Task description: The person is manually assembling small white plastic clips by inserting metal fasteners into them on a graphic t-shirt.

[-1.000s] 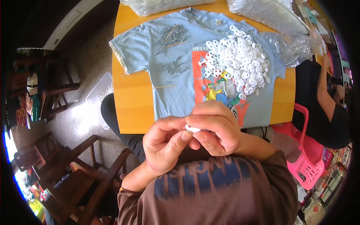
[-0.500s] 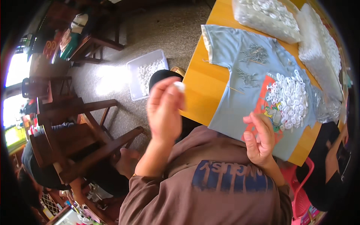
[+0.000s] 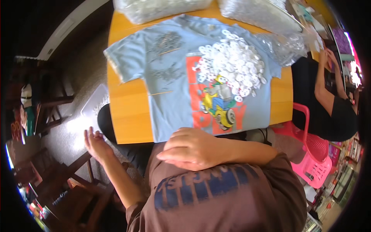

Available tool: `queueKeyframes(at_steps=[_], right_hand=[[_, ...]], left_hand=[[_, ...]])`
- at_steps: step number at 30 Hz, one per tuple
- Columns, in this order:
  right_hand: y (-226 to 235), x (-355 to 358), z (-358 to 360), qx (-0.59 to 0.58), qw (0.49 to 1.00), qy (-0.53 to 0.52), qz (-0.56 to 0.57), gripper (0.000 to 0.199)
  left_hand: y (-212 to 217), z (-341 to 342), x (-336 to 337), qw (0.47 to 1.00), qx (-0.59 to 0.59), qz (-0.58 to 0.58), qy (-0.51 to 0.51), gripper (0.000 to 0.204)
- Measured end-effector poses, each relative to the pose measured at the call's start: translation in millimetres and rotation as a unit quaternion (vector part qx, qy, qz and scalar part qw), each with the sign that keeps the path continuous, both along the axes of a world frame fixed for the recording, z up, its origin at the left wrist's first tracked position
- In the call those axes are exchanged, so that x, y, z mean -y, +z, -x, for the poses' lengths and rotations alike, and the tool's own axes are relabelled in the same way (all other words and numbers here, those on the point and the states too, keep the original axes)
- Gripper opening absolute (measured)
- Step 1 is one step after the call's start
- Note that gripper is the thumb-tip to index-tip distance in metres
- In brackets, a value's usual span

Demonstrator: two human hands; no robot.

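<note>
Out to the left, over the floor, my left hand (image 3: 96, 146) has its fingers stretched and apart, with nothing seen in it. My right hand (image 3: 189, 150) crosses in front of my chest, just off the table's near edge. Its fingers are bent and together, and whatever they hold, if anything, is hidden. Spread over the table is a light blue T-shirt (image 3: 170, 112) with a red and yellow print. A heap of small white plastic pieces (image 3: 235, 63) lies on it. Left of the heap are two piles of thin grey metal pins (image 3: 164, 41), with thin wooden sticks (image 3: 160, 92) beside them.
Clear tubs of white pieces (image 3: 162, 9) line the far side of the yellow wooden table (image 3: 129, 112). A crumpled clear plastic bag (image 3: 284, 48) lies far right. A translucent bin (image 3: 94, 101) stands on the floor left. Pink chairs (image 3: 315, 154) and another person (image 3: 324, 96) are on the right.
My left hand has moved outward and lower left, and the white piece no longer shows in it. My right hand has swung left across my chest. The view has turned toward the right.
</note>
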State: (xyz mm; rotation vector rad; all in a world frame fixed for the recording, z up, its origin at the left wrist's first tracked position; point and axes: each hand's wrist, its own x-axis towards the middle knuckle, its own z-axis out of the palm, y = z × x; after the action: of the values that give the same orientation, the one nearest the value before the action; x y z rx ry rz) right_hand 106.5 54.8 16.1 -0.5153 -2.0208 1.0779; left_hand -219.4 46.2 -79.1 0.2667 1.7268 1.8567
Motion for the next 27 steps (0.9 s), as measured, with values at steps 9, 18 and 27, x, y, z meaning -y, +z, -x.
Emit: queueKeyframes(at_steps=[9, 18, 27], right_hand=[[-9, 10, -24, -0.014, 1.000, 0.018, -0.001, 0.017], [-10, 10, -47, -0.029, 0.998, 0.048, -0.001, 0.014], [-20, 7, -50, -0.058, 0.996, 0.071, 0.016, 0.015]], left_hand=[[93, -170, -38, 0.913, -0.192, -0.040, -0.359, 0.017], [91, -266, -76, 0.578, -0.611, -0.097, -0.533, 0.031], [75, -260, -67, 0.574, -0.601, -0.155, -0.534, 0.027]])
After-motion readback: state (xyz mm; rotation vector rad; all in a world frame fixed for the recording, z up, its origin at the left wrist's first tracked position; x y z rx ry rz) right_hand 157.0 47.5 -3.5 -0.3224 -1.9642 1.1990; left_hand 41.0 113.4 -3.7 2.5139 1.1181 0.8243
